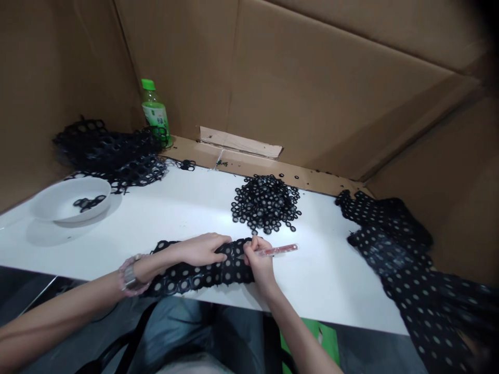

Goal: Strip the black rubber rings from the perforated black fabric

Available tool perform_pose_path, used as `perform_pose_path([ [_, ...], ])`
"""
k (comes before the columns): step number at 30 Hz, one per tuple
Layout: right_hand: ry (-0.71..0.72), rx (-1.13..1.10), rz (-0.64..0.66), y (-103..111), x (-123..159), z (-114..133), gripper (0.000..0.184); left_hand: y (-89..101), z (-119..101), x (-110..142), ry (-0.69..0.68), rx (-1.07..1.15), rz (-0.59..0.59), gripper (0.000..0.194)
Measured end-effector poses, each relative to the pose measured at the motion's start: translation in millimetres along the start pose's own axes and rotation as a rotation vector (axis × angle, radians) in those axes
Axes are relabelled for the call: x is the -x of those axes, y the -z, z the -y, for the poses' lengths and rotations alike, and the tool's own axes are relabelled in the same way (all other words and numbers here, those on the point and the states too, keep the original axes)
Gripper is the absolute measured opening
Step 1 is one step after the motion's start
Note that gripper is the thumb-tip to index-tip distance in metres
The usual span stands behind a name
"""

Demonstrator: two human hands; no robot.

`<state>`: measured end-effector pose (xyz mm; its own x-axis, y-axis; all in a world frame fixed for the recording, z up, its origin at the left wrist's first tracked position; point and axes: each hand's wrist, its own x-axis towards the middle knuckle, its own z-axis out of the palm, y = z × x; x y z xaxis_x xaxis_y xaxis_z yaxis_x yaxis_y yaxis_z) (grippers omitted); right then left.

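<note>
A black sheet with rows of pale round dots [191, 275] lies along the front of the white table. My left hand [205, 249] presses on it from above, thumb apart from the fingers, which curl over its far side. Near the sheet's right end, my right hand [259, 259] is closed in a pen-like grip around a slim tool with a red handle [280, 250], seemingly wrapped in clear film. A pale tip of that tool seems to meet the sheet; its exact shape is too small to tell. Just beyond my hands sits a heap of small black rings with pale centres [267, 202].
A white bowl [93, 213] with a few black pieces stands at left. Behind it are a tangle of holed black sheet scraps [117, 150] and a green bottle [156, 114]. More dotted sheets [393, 249] hang over the right edge. Cardboard walls [296, 88] surround the table.
</note>
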<state>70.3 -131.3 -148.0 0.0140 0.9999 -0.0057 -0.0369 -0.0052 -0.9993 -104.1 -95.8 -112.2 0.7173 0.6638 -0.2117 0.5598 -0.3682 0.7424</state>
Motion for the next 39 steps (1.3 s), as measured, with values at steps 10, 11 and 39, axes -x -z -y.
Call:
perform_pose_path([
  [10, 0.019, -0.059, -0.001, -0.7, 3.3, 0.2, 0.030, -10.3, -6.9, -2.9, 0.033, 0.307, 0.096, 0.035],
  [11, 0.019, -0.066, -0.001, -0.3, 3.1, 0.5, 0.030, -11.5, -6.3, -2.8, 0.005, 0.319, 0.085, 0.041],
  [39, 0.335, 0.647, 0.207, -5.4, 18.0, 0.8, 0.029, -15.9, -5.7, 2.8, -0.033, 0.196, -0.020, 0.025],
])
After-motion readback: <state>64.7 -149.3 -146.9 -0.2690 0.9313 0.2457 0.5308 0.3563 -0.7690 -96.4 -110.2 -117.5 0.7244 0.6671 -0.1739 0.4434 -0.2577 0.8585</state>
